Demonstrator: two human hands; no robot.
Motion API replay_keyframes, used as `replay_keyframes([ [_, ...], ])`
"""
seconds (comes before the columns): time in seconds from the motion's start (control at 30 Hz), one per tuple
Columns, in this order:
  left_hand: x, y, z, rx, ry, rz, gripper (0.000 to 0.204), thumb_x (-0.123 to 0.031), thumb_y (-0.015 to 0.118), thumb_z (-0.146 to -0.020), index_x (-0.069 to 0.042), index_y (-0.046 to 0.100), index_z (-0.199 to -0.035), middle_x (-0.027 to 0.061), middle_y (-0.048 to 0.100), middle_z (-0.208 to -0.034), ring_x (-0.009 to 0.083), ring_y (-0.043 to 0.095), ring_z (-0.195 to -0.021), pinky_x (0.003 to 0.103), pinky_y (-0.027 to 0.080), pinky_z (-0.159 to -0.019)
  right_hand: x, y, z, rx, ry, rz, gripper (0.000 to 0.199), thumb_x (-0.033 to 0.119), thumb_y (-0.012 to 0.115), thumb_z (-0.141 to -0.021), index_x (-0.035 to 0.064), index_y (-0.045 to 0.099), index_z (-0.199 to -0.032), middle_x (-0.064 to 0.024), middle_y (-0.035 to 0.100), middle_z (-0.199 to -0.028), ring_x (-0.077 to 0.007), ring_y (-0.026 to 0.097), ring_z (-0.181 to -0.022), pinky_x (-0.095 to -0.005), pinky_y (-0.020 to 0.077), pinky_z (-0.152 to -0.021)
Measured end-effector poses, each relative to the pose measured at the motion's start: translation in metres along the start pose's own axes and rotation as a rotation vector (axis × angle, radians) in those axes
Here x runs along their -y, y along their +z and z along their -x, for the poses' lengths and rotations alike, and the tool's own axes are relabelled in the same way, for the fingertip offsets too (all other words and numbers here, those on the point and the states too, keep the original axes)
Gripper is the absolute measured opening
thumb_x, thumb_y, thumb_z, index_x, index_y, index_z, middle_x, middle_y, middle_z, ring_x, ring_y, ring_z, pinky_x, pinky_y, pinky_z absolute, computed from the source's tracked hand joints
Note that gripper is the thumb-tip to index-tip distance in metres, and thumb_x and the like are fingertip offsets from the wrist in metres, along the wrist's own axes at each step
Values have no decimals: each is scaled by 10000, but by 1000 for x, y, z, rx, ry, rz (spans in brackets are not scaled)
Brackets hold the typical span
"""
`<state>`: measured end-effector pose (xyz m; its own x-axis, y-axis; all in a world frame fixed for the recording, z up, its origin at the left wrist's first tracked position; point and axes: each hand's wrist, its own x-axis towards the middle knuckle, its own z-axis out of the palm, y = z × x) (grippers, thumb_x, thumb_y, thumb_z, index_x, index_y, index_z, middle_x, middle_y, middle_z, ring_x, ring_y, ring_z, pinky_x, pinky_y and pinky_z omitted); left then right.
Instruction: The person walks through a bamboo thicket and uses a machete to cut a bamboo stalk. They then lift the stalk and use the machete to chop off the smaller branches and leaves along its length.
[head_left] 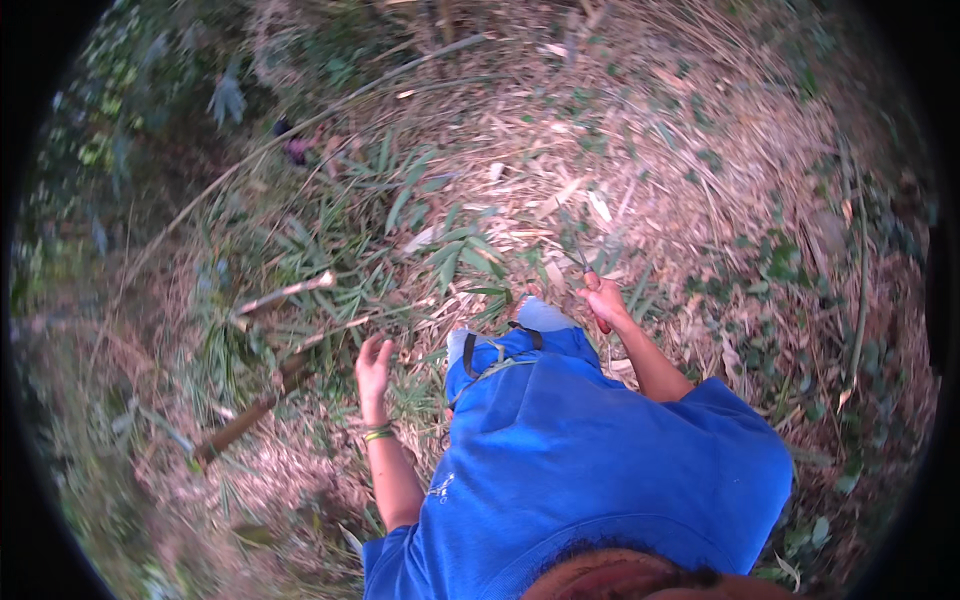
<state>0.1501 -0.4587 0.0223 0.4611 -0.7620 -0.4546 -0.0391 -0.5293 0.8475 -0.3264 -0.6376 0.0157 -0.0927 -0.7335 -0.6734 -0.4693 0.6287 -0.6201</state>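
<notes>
My right hand (605,303) is wrapped around the reddish-brown handle of a knife-like tool (592,281). Its narrow blade points away from me and blurs into the litter, so its full shape is hard to make out. Free of any object, my left hand (373,365) hangs to the left of my legs with its fingers apart and slightly curled. Close to it on the left lie cut bamboo pieces: a brown length (236,432) and a paler one (287,293), both among green leaves.
Dry bamboo leaves and husks (560,195) cover the ground ahead. A long thin bamboo stem (235,172) slants across the upper left. Green leafy bamboo sprigs (465,250) lie in front of my feet. A dark and purple item (297,150) sits at the far left.
</notes>
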Motion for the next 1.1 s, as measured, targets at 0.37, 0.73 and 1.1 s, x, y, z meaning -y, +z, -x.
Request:
replay_keyframes([
  [0.37, -60, 119, 88, 589, 227, -505, 761, -129, 788, -683, -71, 500, -1385, 192, 552, -1353, 332, 500, -1286, 410, 429, -1061, 98, -185, 77, 48, -490, 650, 387, 407, 760, -809, 42, 647, -871, -134, 640, -695, -267, 634, -610, -383, 496, -576],
  [0.73, -58, 173, 87, 506, 367, -538, 692, -147, 819, -672, -11, 551, -1296, 224, 572, -1303, 369, 524, -1251, 416, 445, -1039, 252, -165, 78, 609, -1210, 1224, 386, 400, 755, -750, 67, 629, -900, -105, 631, -768, -339, 644, -695, -441, 492, -584],
  [1.1, -65, 168, 126, 488, 222, -366, 492, -174, 822, -713, 10, 616, -1120, 219, 649, -1088, 355, 640, -1008, 413, 510, -865, 294, -107, 85, 890, -1427, 1448, 365, 385, 750, -758, 74, 608, -884, -101, 616, -734, -312, 654, -671, -434, 488, -572],
])
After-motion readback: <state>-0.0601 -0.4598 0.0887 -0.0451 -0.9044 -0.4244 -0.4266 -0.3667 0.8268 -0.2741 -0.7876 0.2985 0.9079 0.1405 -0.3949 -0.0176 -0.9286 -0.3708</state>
